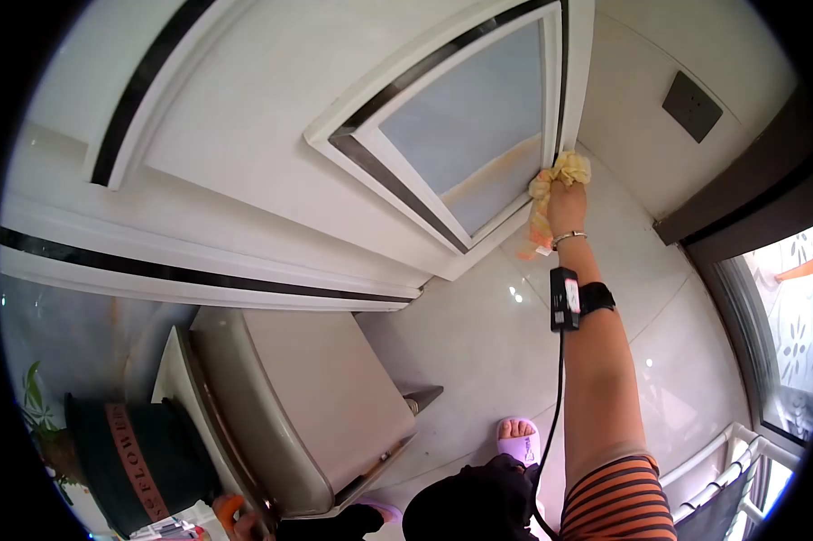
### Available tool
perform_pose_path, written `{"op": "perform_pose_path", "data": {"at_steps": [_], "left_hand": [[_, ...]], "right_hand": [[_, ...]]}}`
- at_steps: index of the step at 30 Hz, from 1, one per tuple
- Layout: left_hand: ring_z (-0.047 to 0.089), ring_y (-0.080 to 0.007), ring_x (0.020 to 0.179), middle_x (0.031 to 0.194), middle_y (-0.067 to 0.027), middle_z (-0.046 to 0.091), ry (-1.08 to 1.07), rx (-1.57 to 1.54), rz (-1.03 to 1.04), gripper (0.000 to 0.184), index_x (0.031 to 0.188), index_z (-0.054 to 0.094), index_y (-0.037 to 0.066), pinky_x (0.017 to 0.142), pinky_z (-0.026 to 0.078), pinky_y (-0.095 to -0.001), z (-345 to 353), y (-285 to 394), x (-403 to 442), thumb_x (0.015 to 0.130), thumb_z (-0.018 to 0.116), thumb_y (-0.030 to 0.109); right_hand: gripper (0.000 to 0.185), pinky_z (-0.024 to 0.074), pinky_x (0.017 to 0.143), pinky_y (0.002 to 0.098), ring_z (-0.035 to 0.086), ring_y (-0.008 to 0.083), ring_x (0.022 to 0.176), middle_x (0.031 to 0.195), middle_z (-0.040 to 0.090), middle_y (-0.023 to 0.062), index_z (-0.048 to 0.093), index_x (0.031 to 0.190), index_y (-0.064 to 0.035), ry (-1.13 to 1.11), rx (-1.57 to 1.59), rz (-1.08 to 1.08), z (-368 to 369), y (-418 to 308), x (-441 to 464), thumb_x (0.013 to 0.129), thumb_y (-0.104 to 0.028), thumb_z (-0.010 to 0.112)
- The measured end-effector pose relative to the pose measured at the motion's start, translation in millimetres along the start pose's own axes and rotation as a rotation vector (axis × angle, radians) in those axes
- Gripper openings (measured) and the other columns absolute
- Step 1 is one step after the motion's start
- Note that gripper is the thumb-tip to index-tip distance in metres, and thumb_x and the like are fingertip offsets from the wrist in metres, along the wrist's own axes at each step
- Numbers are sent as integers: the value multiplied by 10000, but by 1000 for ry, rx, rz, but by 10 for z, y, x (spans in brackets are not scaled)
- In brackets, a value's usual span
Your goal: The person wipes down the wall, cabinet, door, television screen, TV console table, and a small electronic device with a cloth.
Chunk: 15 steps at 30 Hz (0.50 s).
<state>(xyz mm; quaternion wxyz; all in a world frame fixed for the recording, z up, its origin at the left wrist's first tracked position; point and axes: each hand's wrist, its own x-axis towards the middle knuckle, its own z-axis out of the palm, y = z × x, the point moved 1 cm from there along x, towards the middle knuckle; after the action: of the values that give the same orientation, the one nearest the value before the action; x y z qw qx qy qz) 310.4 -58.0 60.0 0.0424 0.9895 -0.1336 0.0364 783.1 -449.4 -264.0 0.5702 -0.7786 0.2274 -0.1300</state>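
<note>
My right hand [566, 209] is closed around a crumpled yellow cloth [570, 169], with an orange-tinted end hanging below the fist. The cloth touches the right edge of a white frame with black trim [406, 194], which surrounds a grey-blue pane [478, 117]. A thin bracelet [569, 236] circles my wrist. Farther up the forearm, a small black box [564, 299] with a cable is strapped on. My fingers are partly hidden by the cloth. My left hand is out of view.
A grey-beige cabinet [325, 388] stands at lower left, beside a dark green flower pot [140, 455] with a plant. A dark wall socket plate [692, 105] is at upper right. White rack tubing [695, 464] stands at lower right. My foot in a purple slipper [518, 439] rests on the tiled floor.
</note>
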Motion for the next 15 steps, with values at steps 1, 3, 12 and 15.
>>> {"op": "perform_pose_path", "data": {"at_steps": [1,3,12,15], "left_hand": [[390,-389,1148,1274,-234,388,-10,0,-5,520,1285,394,56,927,320,-491,-6,-6,-16,905,421,410],[393,-388,1142,1269,-233,389,-7,-7,-7,530,1283,396,56,926,321,-493,23,-26,-14,903,417,424],[395,-377,1136,1284,-212,382,-16,-43,-25,492,1243,435,68,917,326,-483,3,-50,-42,890,440,411],[388,-376,1145,1290,-213,375,-29,-46,-28,487,1241,434,62,922,321,-483,-16,-39,-24,893,440,403]], "right_hand": [[297,458,750,415,545,386,904,993,534,256,531,993,66,17,-23,-25,13,65,-62,775,-135,515],[330,461,751,424,529,400,924,1032,504,261,505,1035,60,35,-91,-169,-22,95,-224,776,-144,521],[410,471,775,428,565,382,910,1051,517,225,509,1026,36,-312,-610,-97,89,-3,-489,746,-261,549],[410,473,782,423,579,367,905,1055,525,213,525,1012,30,-352,-598,-66,223,31,-511,742,-278,538]]}}
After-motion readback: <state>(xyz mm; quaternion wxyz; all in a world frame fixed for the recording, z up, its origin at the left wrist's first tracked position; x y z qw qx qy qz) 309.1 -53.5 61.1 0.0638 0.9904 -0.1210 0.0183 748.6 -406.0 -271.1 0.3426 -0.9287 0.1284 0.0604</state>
